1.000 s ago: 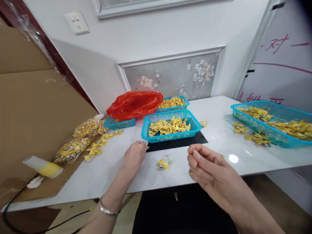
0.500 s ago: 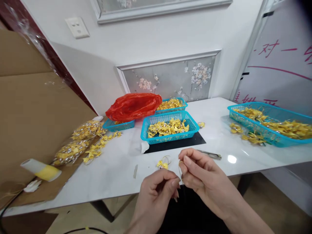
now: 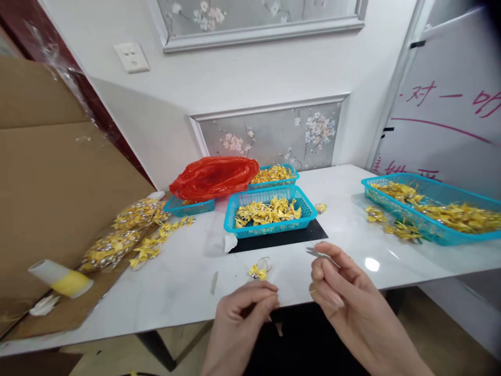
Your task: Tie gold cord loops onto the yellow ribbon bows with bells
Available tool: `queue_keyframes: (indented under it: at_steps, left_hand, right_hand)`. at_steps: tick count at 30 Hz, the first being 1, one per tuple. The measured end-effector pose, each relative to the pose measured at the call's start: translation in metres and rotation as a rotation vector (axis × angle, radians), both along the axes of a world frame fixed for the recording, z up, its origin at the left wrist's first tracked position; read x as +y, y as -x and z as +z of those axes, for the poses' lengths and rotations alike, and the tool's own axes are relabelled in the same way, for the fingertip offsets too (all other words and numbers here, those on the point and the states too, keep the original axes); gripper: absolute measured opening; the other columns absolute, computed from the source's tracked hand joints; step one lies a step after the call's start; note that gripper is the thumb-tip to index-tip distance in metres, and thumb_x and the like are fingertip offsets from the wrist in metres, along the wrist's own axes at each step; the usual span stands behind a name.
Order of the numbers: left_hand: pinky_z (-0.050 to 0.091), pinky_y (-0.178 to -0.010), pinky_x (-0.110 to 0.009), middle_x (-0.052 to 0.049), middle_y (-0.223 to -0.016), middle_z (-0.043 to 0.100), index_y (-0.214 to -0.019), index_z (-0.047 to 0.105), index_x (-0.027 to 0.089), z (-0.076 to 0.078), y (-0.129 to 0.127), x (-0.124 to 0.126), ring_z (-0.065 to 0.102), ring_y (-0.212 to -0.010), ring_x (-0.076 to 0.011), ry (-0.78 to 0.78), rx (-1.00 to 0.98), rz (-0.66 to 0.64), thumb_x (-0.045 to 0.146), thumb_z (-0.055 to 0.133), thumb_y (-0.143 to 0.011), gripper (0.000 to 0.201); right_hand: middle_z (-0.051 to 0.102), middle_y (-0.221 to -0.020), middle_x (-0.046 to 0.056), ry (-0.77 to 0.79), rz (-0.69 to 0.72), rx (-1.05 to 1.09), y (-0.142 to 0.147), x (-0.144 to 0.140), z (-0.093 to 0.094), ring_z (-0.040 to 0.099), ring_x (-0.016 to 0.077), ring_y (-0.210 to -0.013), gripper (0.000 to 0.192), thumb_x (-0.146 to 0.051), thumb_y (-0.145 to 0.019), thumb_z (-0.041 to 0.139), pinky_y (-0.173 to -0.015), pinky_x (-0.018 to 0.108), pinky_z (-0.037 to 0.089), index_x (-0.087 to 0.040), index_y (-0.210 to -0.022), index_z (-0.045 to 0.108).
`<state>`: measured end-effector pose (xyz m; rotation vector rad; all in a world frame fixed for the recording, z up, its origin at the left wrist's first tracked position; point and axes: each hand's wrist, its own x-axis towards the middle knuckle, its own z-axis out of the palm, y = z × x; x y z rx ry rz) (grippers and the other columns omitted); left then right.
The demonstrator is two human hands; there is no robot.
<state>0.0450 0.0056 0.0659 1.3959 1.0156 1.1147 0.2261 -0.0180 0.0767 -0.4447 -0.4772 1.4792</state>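
My right hand [image 3: 344, 292] is closed around a pair of thread snips, and their two pointed metal blades [image 3: 314, 253] stick out past the fingertips toward the left. A tiny bit of yellow shows at the edge of this hand. My left hand [image 3: 246, 313] is pinched shut above the front edge of the table; what sits between its fingertips is too small to make out. Just beyond the left fingers, a yellow bow with silver bells and a thin cord loop [image 3: 258, 272] lies on the white table [image 3: 180, 282].
A blue basket of yellow bows [image 3: 270, 228] rests on a black mat [image 3: 313, 232]. Behind it are a red plastic bag [image 3: 215, 177] and another blue basket [image 3: 274, 183]. At right stands a larger blue basket [image 3: 450, 237]; bagged bows [image 3: 113, 243] lie at left near cardboard [image 3: 58, 198].
The thread snips have left the table and are now in my right hand. My hands have moved apart, and the thin cord no longer shows stretched between them. The view has tilted slightly upward.
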Motion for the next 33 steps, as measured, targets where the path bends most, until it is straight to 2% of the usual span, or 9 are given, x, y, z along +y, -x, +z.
queue_keyframes:
  at_steps: [6,10,14,16,19,21,24,27,33]
  left_hand:
    - [0.053,-0.072,-0.028,-0.007,-0.087,0.077,-0.079,0.084,0.025,0.000,-0.006,-0.009,0.069,-0.077,-0.0208,-0.114,0.226,-0.239,0.020,0.068,-0.084,0.017]
    - [0.051,-0.062,-0.024,-0.005,-0.068,0.074,-0.073,0.080,0.021,-0.010,0.003,-0.011,0.066,-0.062,-0.0168,-0.036,0.202,-0.174,0.017,0.069,-0.082,0.015]
    - [0.045,-0.049,-0.018,0.001,-0.051,0.063,-0.068,0.071,0.018,-0.010,0.011,-0.011,0.055,-0.047,-0.0102,0.090,0.054,-0.061,0.026,0.066,-0.089,0.023]
    - [0.047,-0.053,-0.017,0.000,-0.064,0.066,-0.066,0.067,0.018,-0.003,0.013,-0.011,0.058,-0.054,-0.0093,0.123,-0.069,-0.031,0.036,0.067,-0.089,0.029]
    - [0.055,-0.068,-0.021,-0.001,-0.093,0.069,-0.061,0.059,0.019,0.009,0.012,-0.014,0.066,-0.084,-0.0140,0.194,-0.302,-0.014,0.051,0.068,-0.085,0.041]
    - [0.058,-0.077,-0.026,0.000,-0.090,0.067,-0.059,0.058,0.019,0.014,0.010,-0.015,0.067,-0.095,-0.0171,0.336,-0.561,-0.053,0.049,0.077,-0.078,0.040]
    - [0.059,-0.072,-0.021,0.004,-0.071,0.062,-0.065,0.065,0.018,0.018,0.006,-0.018,0.068,-0.077,-0.0114,0.512,-0.891,-0.071,0.033,0.089,-0.068,0.028]
    - [0.056,-0.067,-0.015,0.005,-0.073,0.062,-0.071,0.070,0.018,0.016,0.005,-0.020,0.065,-0.070,-0.0065,0.513,-0.910,-0.011,0.028,0.091,-0.065,0.024]
    - [0.052,-0.066,-0.010,0.002,-0.082,0.066,-0.070,0.076,0.019,0.009,0.008,-0.018,0.061,-0.071,-0.0045,0.394,-0.729,0.009,0.031,0.090,-0.068,0.019]
  right_hand:
    - [0.060,-0.074,0.000,-0.078,-0.044,-0.102,0.003,-0.002,0.013,0.040,0.0018,-0.049,0.021,-0.027,-0.083,0.077,-0.048,0.015,0.036,-0.025,-0.103,0.071]
    - [0.057,-0.072,-0.001,-0.075,-0.089,-0.115,0.000,0.000,0.011,0.041,0.0017,-0.050,0.019,-0.026,-0.085,0.075,-0.050,0.013,0.038,-0.023,-0.102,0.071]
    - [0.055,-0.073,-0.001,-0.055,-0.110,-0.144,-0.002,-0.003,0.009,0.041,0.0027,-0.052,0.017,-0.027,-0.085,0.075,-0.051,0.014,0.040,-0.024,-0.101,0.070]
    - [0.056,-0.073,0.000,-0.051,-0.106,-0.155,-0.001,-0.005,0.007,0.041,0.0028,-0.051,0.017,-0.028,-0.085,0.075,-0.051,0.015,0.040,-0.024,-0.100,0.070]
    - [0.056,-0.073,-0.001,-0.053,-0.070,-0.171,0.003,-0.007,0.003,0.041,0.0028,-0.051,0.018,-0.031,-0.085,0.075,-0.050,0.015,0.037,-0.024,-0.101,0.070]
    - [0.056,-0.072,-0.001,-0.056,-0.032,-0.202,0.007,-0.007,-0.001,0.042,0.0031,-0.052,0.019,-0.031,-0.085,0.075,-0.050,0.015,0.036,-0.025,-0.102,0.070]
    - [0.056,-0.072,-0.001,-0.047,-0.009,-0.263,0.012,-0.008,-0.005,0.043,0.0035,-0.052,0.020,-0.033,-0.085,0.075,-0.051,0.016,0.035,-0.026,-0.103,0.070]
    - [0.058,-0.071,-0.001,-0.032,-0.046,-0.295,0.015,-0.008,-0.006,0.043,0.0035,-0.050,0.023,-0.035,-0.082,0.078,-0.050,0.017,0.035,-0.025,-0.101,0.070]
    - [0.057,-0.071,-0.001,-0.020,-0.019,-0.316,0.015,-0.009,-0.003,0.043,0.0043,-0.051,0.023,-0.035,-0.083,0.077,-0.050,0.017,0.035,-0.024,-0.102,0.070]
